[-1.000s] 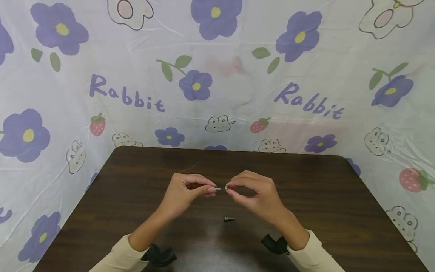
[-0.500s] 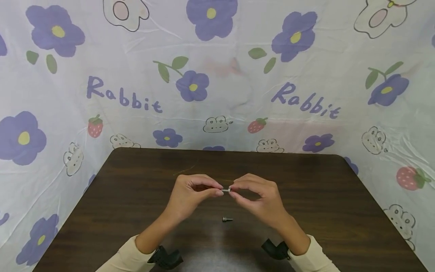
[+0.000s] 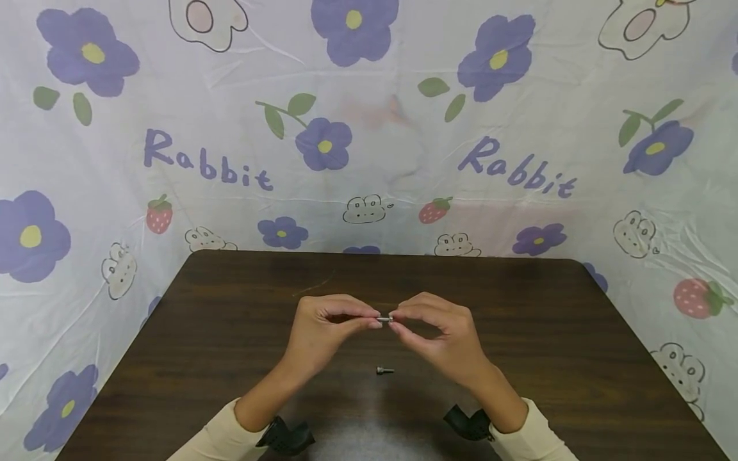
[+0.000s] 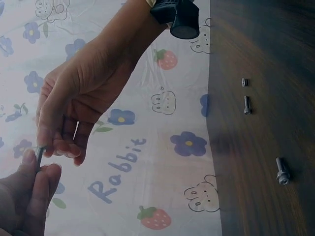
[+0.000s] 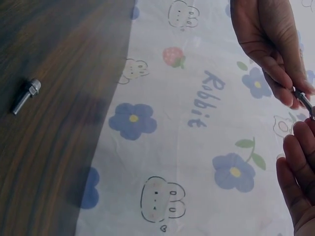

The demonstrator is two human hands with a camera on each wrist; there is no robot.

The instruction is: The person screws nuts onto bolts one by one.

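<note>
My left hand (image 3: pixel 323 330) pinches a small silver bolt (image 3: pixel 383 319) between thumb and fingertips, its shank pointing right. Facing it, my right hand (image 3: pixel 441 326) holds a small silver nut (image 3: pixel 391 319) in its fingertips, right at the end of the shank. In the right wrist view the bolt's thicker end sits at the left fingers and the nut is mostly hidden. A larger bolt with a nut on it (image 4: pixel 282 172) lies on the table below the hands. The left wrist view also shows a smaller bolt (image 4: pixel 247 105) and a loose nut (image 4: pixel 244 82) on the tabletop.
The dark wooden table (image 3: pixel 230 282) has rounded far corners. A white cloth (image 3: pixel 403 153) printed with flowers and rabbits hangs behind it and at both sides. Each wrist carries a black camera mount, the left one (image 3: pixel 285 436) and the right one (image 3: pixel 467 422).
My left hand has moved right with the bolt, closing the gap to the nut in my right hand. Bolt end and nut now meet. The bolt on the table stays put.
</note>
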